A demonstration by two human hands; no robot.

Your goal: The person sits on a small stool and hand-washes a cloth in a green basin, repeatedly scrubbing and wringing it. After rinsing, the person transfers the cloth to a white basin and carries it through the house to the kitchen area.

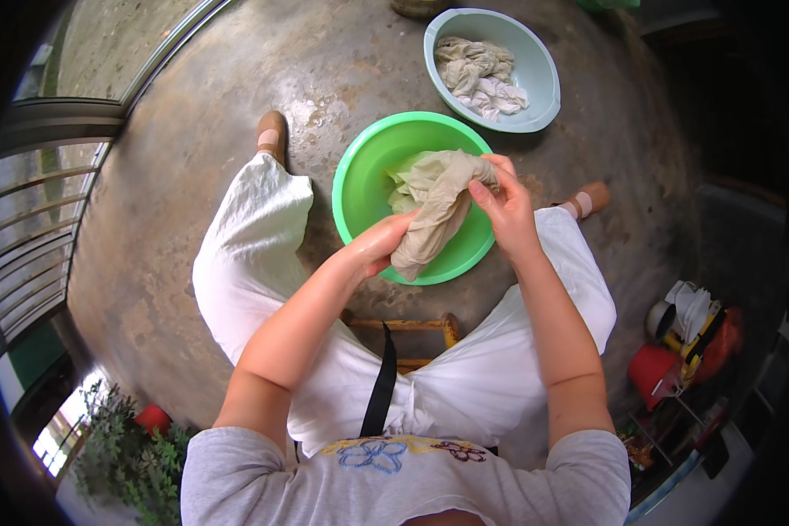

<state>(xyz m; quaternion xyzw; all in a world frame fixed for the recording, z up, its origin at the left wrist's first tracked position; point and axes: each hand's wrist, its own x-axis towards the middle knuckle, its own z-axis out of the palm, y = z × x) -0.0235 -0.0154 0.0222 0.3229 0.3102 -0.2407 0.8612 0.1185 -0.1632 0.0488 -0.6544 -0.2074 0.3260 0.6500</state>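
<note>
A wet beige cloth (443,200) is bunched between my two hands over a bright green basin (349,182). My left hand (384,238) grips its near end by the basin's near rim, its fingers partly hidden under the fabric. Farther right, my right hand (505,203) pinches the other end between thumb and fingers. Part of the cloth hangs down into the basin, where its lower folds look greenish. Whether water lies beneath it I cannot tell.
Beyond, a pale blue basin (542,66) holds crumpled beige and white cloths (486,77). My legs straddle the green basin, with a wooden stool (399,324) beneath me. A red bucket (654,373) and clutter stand at right; a railing (39,210) and leafy plant (131,465) at left.
</note>
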